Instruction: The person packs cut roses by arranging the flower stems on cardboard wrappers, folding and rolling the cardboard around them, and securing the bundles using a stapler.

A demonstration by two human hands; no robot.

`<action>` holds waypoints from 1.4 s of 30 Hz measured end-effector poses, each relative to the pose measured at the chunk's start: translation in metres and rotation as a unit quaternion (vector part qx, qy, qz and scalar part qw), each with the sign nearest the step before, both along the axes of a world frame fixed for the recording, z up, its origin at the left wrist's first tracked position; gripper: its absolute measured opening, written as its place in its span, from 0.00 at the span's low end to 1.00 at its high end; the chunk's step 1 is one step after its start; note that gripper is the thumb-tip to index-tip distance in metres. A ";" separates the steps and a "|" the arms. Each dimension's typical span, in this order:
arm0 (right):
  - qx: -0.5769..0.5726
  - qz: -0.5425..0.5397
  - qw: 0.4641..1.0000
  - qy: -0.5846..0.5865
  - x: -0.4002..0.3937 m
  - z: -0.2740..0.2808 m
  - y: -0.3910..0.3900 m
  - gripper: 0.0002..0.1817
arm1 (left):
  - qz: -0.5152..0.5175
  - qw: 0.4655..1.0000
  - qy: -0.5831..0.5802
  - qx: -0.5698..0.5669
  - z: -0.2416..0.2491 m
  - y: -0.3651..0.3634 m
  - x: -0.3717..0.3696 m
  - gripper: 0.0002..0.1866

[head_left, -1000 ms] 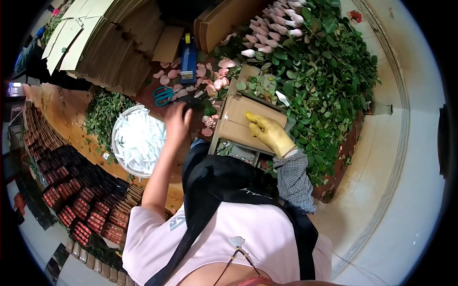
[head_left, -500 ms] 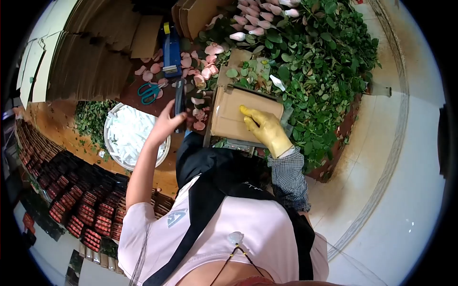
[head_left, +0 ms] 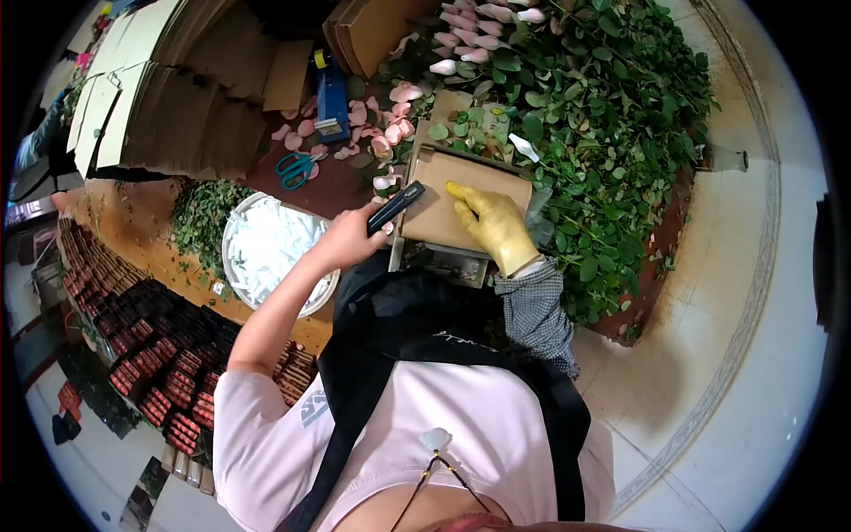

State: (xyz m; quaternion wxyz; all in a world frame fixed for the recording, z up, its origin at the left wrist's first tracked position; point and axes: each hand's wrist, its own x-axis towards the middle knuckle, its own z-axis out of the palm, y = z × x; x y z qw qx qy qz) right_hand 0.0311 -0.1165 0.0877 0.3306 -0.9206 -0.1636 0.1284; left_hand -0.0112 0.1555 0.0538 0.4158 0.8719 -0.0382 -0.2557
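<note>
My bare left hand (head_left: 353,235) is wrapped round a black stapler (head_left: 396,207), whose far end reaches over the left edge of a brown cardboard sheet (head_left: 443,206). The sheet lies on a metal frame (head_left: 424,255) in front of my body. In a yellow glove, my right hand (head_left: 492,226) rests on the sheet's right part with fingers apart. Just beyond the sheet, a single white-wrapped rose bud (head_left: 524,147) lies on the leaves.
Leafy rose stems (head_left: 603,160) heap up on the right, below pink wrapped buds (head_left: 470,35). Teal scissors (head_left: 296,168), a blue tape dispenser (head_left: 332,102) and loose petals (head_left: 390,133) lie ahead. A tub of white sleeves (head_left: 277,248) stands left, near stacked cardboard (head_left: 177,115).
My left hand has taken hold of the stapler and brought it rightward to the cardboard's left edge. The gloved right hand stays on the sheet. The whole view has shifted slightly.
</note>
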 end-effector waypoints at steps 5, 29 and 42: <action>0.012 -0.007 1.000 0.025 -0.002 0.004 -0.003 0.17 | -0.011 0.985 -0.127 0.114 -0.008 -0.002 0.000 0.21; 0.029 -0.072 0.986 0.149 -0.002 0.003 0.006 0.18 | -0.096 0.878 -0.393 0.254 -0.038 0.025 -0.068 0.31; 0.003 -0.074 0.995 0.073 -0.009 -0.011 0.002 0.18 | -0.160 0.895 -0.372 0.189 -0.072 0.041 -0.031 0.11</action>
